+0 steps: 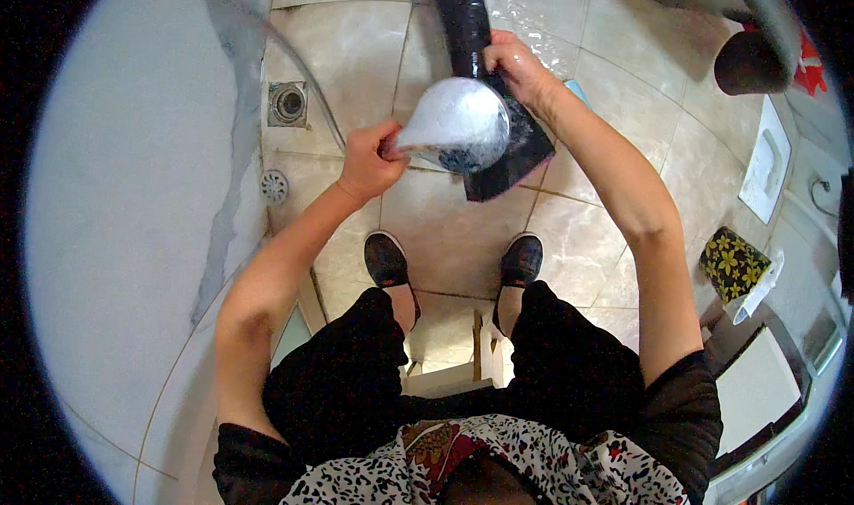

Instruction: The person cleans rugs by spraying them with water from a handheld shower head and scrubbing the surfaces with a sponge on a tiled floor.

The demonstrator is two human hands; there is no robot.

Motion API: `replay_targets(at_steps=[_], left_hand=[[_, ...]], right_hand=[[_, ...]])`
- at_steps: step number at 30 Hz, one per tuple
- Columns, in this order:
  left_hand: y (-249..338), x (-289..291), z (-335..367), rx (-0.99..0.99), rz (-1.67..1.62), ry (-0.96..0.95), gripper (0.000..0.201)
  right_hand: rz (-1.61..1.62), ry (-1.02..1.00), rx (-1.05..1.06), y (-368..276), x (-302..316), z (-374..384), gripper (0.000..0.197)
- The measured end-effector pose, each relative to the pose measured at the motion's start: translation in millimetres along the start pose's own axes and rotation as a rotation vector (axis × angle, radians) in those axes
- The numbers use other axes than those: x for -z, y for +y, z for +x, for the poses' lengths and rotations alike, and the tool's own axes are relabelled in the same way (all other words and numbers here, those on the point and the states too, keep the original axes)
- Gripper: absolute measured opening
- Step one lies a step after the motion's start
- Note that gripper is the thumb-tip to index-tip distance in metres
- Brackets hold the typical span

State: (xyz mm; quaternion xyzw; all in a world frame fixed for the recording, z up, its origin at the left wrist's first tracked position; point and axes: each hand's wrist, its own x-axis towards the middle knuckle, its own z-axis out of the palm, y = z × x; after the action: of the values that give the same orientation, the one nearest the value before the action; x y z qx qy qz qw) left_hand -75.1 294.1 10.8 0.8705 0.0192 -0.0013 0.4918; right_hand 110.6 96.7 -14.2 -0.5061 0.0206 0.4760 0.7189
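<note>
My left hand [366,160] is closed round the handle of a silvery shower head [458,114], held out over the tiled floor. A grey hose [307,74] runs from this hand toward the upper left. My right hand [516,60] grips the edge of a long, wet, shiny black piece [511,172], cloth or rubber, I cannot tell which. Its flat, square-cut end lies partly under the shower head, and its narrower length goes out of view at the top. Water glistens on the floor beyond my right hand. The shower head hides the black piece's middle.
A square floor drain [287,104] and a round drain cover [275,186] lie along the left wall [142,194]. To the right are a dark brown cylinder [754,63], a white slab with an oval recess [767,160] and a yellow-flowered black bin [734,265]. My shoes [386,258] stand below my hands.
</note>
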Motion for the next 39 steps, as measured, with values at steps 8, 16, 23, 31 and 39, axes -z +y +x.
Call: replay_targets(at_steps=[8,16,23,31,39], left_hand=[[-39.8,30.4,36.6,0.228,-0.022,0.208,0.020],[-104.5,31.6,62.9,0.268,-0.021,0.201,0.029],[-153.8,49.1,80.8,0.464,0.268,0.201,0.026],[-106.1,42.8,84.4,0.580,0.641,0.164,0.045],[99.7,-6.7,16.8,1.182,-0.677,-0.334,0.094]], right_hand=[[0.206,0.143,0.011,-26.1,-40.0,-24.4,0.032],[0.390,0.020,0.005,-15.0,-36.2,-42.7,0.017],[0.308,0.124,0.078,-49.9,-31.0,-102.5,0.020],[0.605,0.330,-0.077,-80.4,-39.0,-162.1,0.023],[0.547,0.562,0.197,-69.0,-42.0,-218.4,0.019]])
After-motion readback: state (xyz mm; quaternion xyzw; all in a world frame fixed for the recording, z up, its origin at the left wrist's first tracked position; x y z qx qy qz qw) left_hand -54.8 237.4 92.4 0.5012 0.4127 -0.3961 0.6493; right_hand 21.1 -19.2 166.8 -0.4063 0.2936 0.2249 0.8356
